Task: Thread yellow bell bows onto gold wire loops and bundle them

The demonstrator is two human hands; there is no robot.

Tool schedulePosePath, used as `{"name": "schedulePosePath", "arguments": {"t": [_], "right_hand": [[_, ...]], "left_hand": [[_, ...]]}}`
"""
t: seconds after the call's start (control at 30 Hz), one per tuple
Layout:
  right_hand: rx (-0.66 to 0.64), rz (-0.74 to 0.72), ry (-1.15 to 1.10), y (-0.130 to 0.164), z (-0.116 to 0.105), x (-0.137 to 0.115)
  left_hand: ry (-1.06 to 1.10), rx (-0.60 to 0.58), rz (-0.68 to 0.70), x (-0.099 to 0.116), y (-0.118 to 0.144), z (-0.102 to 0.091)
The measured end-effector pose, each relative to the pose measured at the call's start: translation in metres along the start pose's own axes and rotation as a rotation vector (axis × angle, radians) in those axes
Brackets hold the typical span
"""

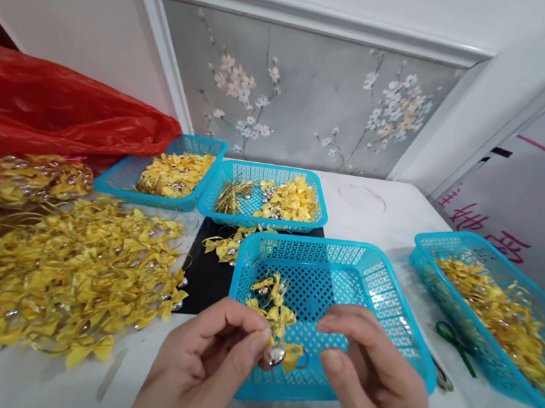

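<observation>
Between the thumb and forefinger of my left hand [215,361] is a small silver bell [275,353], with a yellow ribbon bow [292,358] close beside it. My right hand [371,381] hovers to the right of the bell, thumb and forefinger apart and nothing visible between them. Both hands are over the front of a blue plastic basket [405,317]. Several yellow bows with bells [277,302] lie at the basket's left side, partly behind my left fingers. Whether a tie joins the held bell to those bows, I cannot tell.
A big heap of yellow bows and bells [78,269] covers the table's left. Two blue baskets [322,205] with bows stand behind, near a red plastic bag [58,109]. Another filled basket [480,242] is at right, beside a green ribbon [457,346]. A black mat [207,283] lies mid-table.
</observation>
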State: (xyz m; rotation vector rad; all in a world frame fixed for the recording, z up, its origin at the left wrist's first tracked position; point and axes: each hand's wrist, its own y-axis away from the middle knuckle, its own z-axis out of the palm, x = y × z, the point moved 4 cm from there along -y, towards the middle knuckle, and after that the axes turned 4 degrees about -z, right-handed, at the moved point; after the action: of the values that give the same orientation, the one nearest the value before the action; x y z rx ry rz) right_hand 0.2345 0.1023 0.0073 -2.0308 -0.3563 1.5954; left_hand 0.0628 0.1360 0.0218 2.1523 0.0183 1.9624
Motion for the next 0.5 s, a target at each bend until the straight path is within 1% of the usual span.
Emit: {"name": "schedulePosePath", "arguments": {"t": [0.03, 0.1, 0.17, 0.23, 0.3, 0.43, 0.47, 0.5], "right_hand": [[-0.013, 0.010, -0.005, 0.000, 0.001, 0.001], [-0.048, -0.011, -0.025, -0.001, 0.006, -0.001], [-0.085, -0.067, -0.016, -0.003, 0.011, -0.005], [-0.112, -0.131, 0.040, -0.006, 0.014, -0.010], [-0.109, -0.213, 0.125, -0.007, 0.015, -0.015], [-0.055, -0.402, 0.289, -0.009, 0.016, -0.024], [-0.050, -0.410, 0.299, -0.009, 0.017, -0.025], [-0.045, -0.383, 0.281, -0.009, 0.017, -0.024]], "left_hand": [[-0.034, -0.007, 0.038, 0.000, 0.000, 0.000], [-0.127, -0.002, 0.159, 0.000, 0.001, -0.001], [-0.200, 0.046, 0.311, 0.003, 0.004, -0.002], [-0.228, 0.099, 0.424, 0.005, 0.007, -0.002], [-0.240, 0.116, 0.475, 0.006, 0.009, 0.000], [-0.267, 0.117, 0.532, 0.007, 0.011, 0.003], [-0.275, 0.113, 0.542, 0.007, 0.011, 0.003], [-0.284, 0.104, 0.549, 0.007, 0.011, 0.003]]}}
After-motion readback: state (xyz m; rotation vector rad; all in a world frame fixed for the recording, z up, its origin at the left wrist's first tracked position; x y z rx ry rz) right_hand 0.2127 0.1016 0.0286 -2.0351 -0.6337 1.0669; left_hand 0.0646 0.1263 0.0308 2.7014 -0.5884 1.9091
